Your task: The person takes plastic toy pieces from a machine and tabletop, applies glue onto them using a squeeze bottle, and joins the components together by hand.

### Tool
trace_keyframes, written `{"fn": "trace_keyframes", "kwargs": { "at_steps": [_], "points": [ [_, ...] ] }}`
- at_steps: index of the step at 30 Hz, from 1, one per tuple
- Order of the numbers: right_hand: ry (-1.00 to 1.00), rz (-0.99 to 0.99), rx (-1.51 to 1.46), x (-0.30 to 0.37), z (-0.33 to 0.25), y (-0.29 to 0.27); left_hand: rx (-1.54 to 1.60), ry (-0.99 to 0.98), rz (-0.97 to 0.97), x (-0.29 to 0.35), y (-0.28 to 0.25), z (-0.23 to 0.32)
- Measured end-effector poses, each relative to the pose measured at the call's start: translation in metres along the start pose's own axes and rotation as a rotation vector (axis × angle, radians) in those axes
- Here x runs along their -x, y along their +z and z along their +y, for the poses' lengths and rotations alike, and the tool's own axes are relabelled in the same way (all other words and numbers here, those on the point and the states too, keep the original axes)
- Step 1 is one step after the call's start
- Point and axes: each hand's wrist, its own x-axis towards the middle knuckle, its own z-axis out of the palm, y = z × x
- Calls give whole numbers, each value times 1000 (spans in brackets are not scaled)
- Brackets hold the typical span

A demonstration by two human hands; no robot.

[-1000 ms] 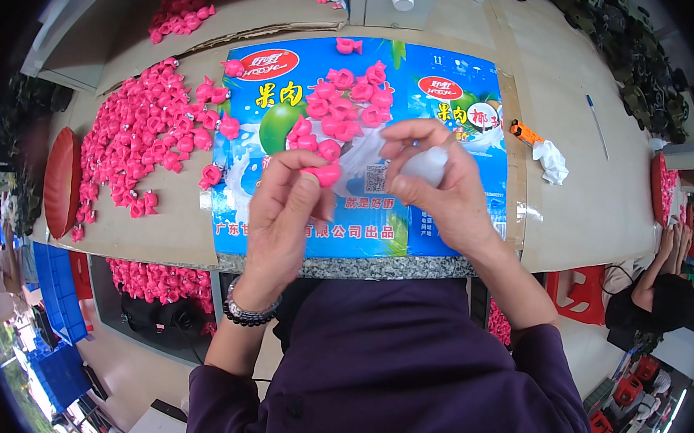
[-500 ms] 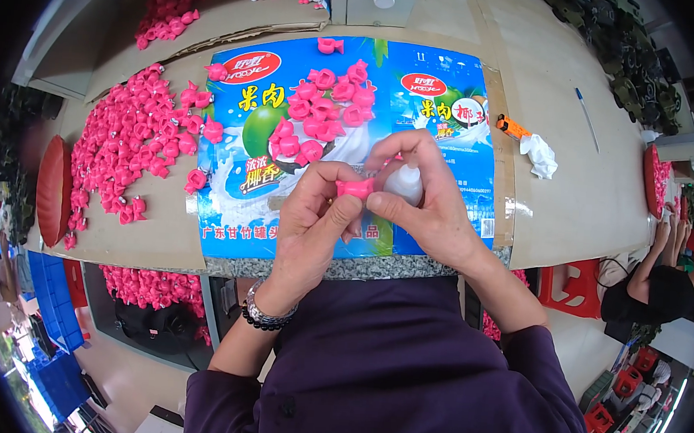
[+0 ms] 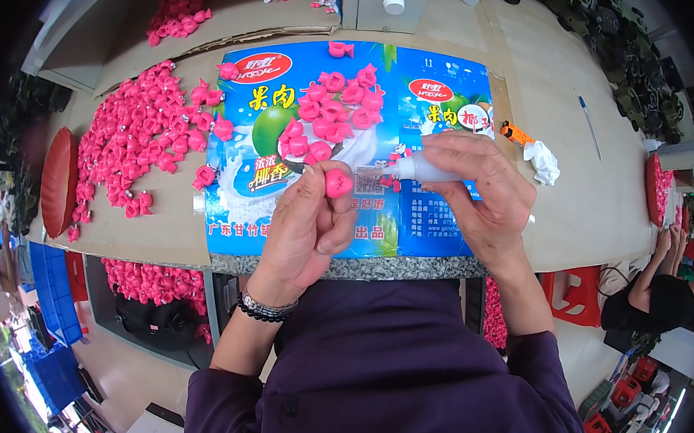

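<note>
My left hand (image 3: 302,225) pinches a small pink plastic toy part (image 3: 338,184), its rounded face turned up. To its right, my right hand (image 3: 492,196) is closed around a small white squeeze bottle (image 3: 430,172). The bottle lies on its side in the grip, nozzle toward the pink part and a short gap away from it. Under the nozzle lie several tiny pink and white pieces (image 3: 400,153). Just beyond my hands, a cluster of similar pink parts (image 3: 334,107) rests on a blue printed cardboard sheet (image 3: 244,137).
A large heap of pink parts (image 3: 131,133) covers the table's left side, beside a red tray (image 3: 60,183). On the right lie an orange object (image 3: 517,134), a crumpled white tissue (image 3: 542,162) and a pen (image 3: 589,126). A co-worker (image 3: 672,291) sits at far right.
My hands have moved apart. The bottle has gone from upright to lying sideways, nozzle leftward. The pink part has turned from side-on to round face up. The whole view has shifted slightly.
</note>
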Motion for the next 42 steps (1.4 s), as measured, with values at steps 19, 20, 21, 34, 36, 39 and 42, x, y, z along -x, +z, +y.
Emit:
{"fn": "trace_keyframes", "kwargs": {
  "at_steps": [19,20,21,34,36,39,42],
  "points": [
    [-99,-61,68,5,1,5,-153,-57,135,2,2,1],
    [-97,-66,70,5,0,5,-157,-62,139,2,1,1],
    [-97,-67,70,5,0,5,-156,-62,139,2,1,0],
    [-59,63,30,5,-1,3,-78,129,25,-1,-3,-3],
    [-32,66,15,6,-2,3,-72,133,25,-1,-3,-3],
    [-40,59,8,8,-1,4,-87,138,12,-1,-1,-3],
    [-37,53,14,10,0,5,-86,151,22,0,2,-4]
  ]
}}
